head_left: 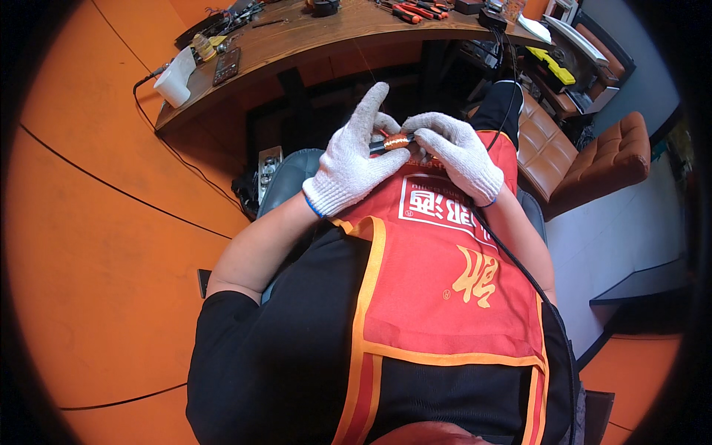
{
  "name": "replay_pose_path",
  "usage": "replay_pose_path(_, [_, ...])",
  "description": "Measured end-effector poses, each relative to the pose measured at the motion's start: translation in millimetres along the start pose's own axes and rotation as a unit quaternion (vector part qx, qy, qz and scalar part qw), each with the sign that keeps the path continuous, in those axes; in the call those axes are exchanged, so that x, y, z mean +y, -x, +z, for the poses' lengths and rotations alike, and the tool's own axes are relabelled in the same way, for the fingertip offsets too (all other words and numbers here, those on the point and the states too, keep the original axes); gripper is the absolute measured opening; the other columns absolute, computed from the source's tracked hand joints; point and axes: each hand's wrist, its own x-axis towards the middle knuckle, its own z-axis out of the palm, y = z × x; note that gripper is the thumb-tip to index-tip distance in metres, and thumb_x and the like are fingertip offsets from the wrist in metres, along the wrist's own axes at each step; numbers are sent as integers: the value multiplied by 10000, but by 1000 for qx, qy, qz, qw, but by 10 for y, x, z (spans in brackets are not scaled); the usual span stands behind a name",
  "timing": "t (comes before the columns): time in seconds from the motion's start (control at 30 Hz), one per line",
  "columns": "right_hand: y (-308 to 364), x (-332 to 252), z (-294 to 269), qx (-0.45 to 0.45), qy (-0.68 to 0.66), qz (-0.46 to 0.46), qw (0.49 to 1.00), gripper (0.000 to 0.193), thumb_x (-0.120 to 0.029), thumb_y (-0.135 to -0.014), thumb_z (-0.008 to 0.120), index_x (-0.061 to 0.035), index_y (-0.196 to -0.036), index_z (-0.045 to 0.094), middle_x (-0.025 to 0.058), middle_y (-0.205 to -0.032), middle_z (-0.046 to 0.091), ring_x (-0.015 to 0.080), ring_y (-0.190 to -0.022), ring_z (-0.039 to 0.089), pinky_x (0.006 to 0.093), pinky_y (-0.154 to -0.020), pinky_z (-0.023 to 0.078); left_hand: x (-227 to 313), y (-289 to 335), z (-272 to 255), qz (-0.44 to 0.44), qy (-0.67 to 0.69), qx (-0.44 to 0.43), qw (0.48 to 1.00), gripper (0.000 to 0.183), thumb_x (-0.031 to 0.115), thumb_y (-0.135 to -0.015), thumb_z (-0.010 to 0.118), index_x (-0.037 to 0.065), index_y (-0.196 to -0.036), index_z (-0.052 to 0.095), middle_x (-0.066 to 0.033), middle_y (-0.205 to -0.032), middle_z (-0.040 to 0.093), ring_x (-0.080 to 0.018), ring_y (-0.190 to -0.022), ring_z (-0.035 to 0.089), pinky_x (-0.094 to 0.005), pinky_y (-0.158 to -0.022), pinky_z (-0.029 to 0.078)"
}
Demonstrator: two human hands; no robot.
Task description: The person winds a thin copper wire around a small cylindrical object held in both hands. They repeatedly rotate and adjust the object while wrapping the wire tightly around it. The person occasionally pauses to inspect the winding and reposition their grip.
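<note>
Matt knitted cloth gloves [356,167], glossy copper coil [396,141] (shiny), worn wooden desk [297,41].

Open air around my hands above my apron [445,289], desk [297,44] edge ahead crowded with tools [419,11] and white jug [176,78], brown sofa [593,159] close on my right

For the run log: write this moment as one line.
left hand: holding dark rod with copper coil | right hand: pinching coil | wooden desk: tools

Your gloved hands meet over your lap.
Left hand [350,163] raises its index finger; right hand [458,152] curls, fingertips pinched.
</note>
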Motion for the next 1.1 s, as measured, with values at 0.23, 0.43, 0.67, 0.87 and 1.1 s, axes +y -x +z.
replay_pose_path(0.23, [12,-22,-11,-8,0,-4,1000,276,-159,-1070,626,9,-1279,688,67,-1082,713,111,-928,650,255,-859,543,3,-19,9,28,-14,16,999,994,124,-889,829,127,-1694,247,-142,-1110,710,-248,-1008,739,-378,-945,597])
replay_pose_path(0.43, [11,-6,-13,-12,62,-58,996,277,-134,-1053,651,5,-1289,684,87,-1198,721,154,-1083,681,290,-990,543,38,-13,-6,16,-9,18,1000,991,123,-884,830,124,-1693,258,-133,-1115,712,-238,-1014,734,-374,-958,593])
replay_pose_path(0.67, [4,16,5,33,39,-54,997,307,-163,-1086,628,12,-1335,660,79,-1186,716,115,-1064,661,252,-935,539,31,2,-5,17,9,3,1000,975,76,-900,802,135,-1702,250,-111,-1139,706,-203,-1079,706,-364,-1034,550])
replay_pose_path(0.87, [4,20,-24,1,14,35,999,316,-280,-1112,588,-16,-1217,726,15,-960,709,40,-786,607,196,-707,504,13,18,19,41,-29,9,999,956,74,-905,793,144,-1699,266,-111,-1111,719,-213,-1048,718,-378,-1016,563])
replay_pose_path(1.1, [5,12,-9,-7,-3,22,1000,276,-191,-1077,634,-14,-1278,702,36,-1039,714,87,-908,634,228,-838,525,-10,-2,-6,52,-26,16,998,947,77,-901,796,131,-1693,280,-113,-1123,714,-213,-1049,714,-367,-1022,559])
